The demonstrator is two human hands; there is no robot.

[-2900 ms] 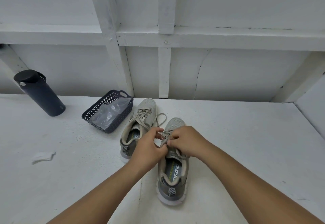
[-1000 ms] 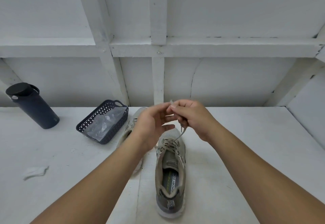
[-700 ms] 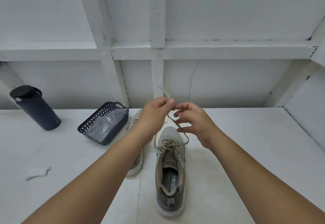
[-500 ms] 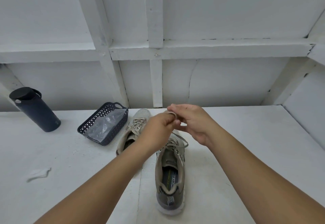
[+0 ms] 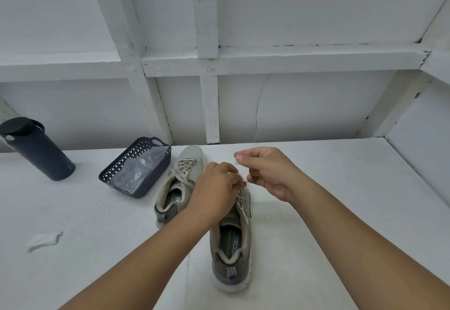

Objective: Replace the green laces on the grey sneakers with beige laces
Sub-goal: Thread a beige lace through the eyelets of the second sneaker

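A dark bottle point(image 5: 36, 149) stands at nine o'clock. A basket point(image 5: 136, 161) is next, toward ten o'clock. Then come two grey sneakers. The far sneaker point(image 5: 180, 183) and the near sneaker point(image 5: 231, 234) both lie long-ways, toes to twelve o'clock, heels to six. The left hand point(image 5: 215, 191) pinches the beige lace point(image 5: 241, 194) over the near sneaker. The right hand point(image 5: 265, 173) is curled; I cannot tell if it holds lace. The lace looks soft, light and floppy, so pinch it near the tip.

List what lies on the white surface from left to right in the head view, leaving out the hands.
Dark bottle → crumpled white scrap → dark basket holding a clear plastic bag → far sneaker → near sneaker.
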